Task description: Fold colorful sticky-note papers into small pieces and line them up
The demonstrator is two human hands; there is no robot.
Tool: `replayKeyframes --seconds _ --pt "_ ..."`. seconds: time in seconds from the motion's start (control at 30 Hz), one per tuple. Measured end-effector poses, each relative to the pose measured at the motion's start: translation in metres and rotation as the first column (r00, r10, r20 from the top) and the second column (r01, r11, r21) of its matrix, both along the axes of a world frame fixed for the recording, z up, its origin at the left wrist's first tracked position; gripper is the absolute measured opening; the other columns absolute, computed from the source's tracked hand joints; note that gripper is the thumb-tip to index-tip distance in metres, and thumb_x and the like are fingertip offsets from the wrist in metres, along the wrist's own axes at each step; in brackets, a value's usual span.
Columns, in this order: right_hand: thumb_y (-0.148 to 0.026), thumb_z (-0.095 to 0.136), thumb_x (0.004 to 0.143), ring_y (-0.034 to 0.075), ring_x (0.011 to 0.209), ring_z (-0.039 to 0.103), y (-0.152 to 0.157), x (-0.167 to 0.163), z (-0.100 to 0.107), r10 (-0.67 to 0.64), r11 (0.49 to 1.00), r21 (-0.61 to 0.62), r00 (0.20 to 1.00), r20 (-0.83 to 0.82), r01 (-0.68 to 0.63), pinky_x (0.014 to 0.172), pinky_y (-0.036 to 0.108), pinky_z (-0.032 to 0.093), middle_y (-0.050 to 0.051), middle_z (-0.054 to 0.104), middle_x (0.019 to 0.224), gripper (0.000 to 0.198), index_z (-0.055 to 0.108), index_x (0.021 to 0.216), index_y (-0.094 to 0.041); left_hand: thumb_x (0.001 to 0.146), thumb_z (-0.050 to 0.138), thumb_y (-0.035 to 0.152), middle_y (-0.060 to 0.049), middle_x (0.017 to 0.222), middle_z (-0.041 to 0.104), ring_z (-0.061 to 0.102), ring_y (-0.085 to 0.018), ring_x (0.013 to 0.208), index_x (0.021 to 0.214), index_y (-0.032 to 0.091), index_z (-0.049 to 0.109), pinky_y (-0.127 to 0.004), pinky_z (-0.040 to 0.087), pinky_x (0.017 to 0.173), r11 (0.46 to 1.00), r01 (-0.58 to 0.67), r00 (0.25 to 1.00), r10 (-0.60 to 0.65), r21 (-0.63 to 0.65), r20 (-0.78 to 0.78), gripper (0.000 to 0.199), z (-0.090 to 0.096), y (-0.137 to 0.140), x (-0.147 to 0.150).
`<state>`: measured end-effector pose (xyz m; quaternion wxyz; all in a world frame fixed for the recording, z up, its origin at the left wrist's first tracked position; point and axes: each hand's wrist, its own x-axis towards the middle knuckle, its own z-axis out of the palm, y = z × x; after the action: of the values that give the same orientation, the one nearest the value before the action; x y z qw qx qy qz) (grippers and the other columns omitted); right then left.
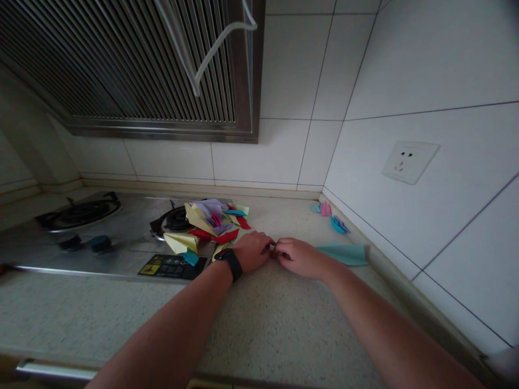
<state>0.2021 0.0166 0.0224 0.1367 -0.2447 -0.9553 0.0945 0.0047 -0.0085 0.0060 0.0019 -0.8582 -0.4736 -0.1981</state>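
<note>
My left hand (253,250), with a dark watch (230,262) on its wrist, rests over the speckled counter, fingers curled and pinched. Its fingertips meet those of my right hand (300,256), which is also closed in a pinch. Whatever lies between the fingers is hidden or too small to make out. A heap of folded paper pieces (206,216) in purple, yellow, red and blue lies just left of my left hand, partly on the stove. Behind my right wrist is a light teal sheet of paper (344,253).
A gas stove (130,237) with two burners takes up the left side, under a range hood (162,129). Small folded papers, pink (325,208) and blue (339,225), sit along the right wall. That tiled wall carries a socket (410,161). A white cable (221,40) hangs above.
</note>
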Motion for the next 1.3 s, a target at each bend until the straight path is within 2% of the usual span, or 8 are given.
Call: replayKeyframes --seconds 0.67,1.1,1.2,1.3 --pt "-0.014 0.053 0.084 0.016 0.086 0.056 0.003 0.002 0.000 0.002 1.000 -0.025 1.000 -0.007 -0.002 0.079 0.029 0.043 0.006 0.062 0.091 0.016 0.066 0.092 -0.017 0.086 0.051 0.027 -0.006 0.098 0.066 0.059 -0.022 0.093 0.101 0.021 0.066 -0.034 0.044 0.086 1.000 0.004 0.999 -0.005 -0.011 -0.042 0.023 0.003 0.000 -0.003" --pt "-0.012 0.053 0.082 0.016 0.086 0.057 0.006 0.002 -0.003 -0.013 0.998 -0.063 1.000 -0.019 0.012 0.079 0.029 0.043 0.006 0.063 0.091 0.018 0.067 0.093 -0.017 0.086 0.052 0.034 -0.006 0.104 0.065 0.058 -0.022 0.098 0.107 0.023 0.065 -0.035 0.044 0.088 0.999 0.026 0.998 -0.028 -0.032 -0.064 0.027 0.007 -0.004 -0.008" --pt "-0.012 0.053 0.082 0.016 0.087 0.058 0.007 0.002 -0.003 -0.008 0.997 -0.072 1.000 -0.022 0.007 0.080 0.029 0.044 0.006 0.064 0.093 0.020 0.067 0.094 -0.018 0.086 0.055 0.032 -0.005 0.110 0.063 0.056 -0.022 0.104 0.110 0.023 0.063 -0.036 0.041 0.094 1.000 -0.011 0.999 0.011 0.013 -0.051 0.028 0.016 -0.004 -0.021" --pt "-0.011 0.053 0.082 0.016 0.087 0.059 0.008 0.003 -0.003 0.009 0.996 -0.083 0.999 -0.031 -0.011 0.081 0.029 0.044 0.005 0.065 0.094 0.021 0.067 0.095 -0.019 0.087 0.050 0.023 -0.006 0.112 0.062 0.053 -0.022 0.108 0.112 0.022 0.062 -0.037 0.038 0.099 0.983 -0.154 0.988 0.153 0.100 0.018 0.028 0.030 -0.001 -0.044"
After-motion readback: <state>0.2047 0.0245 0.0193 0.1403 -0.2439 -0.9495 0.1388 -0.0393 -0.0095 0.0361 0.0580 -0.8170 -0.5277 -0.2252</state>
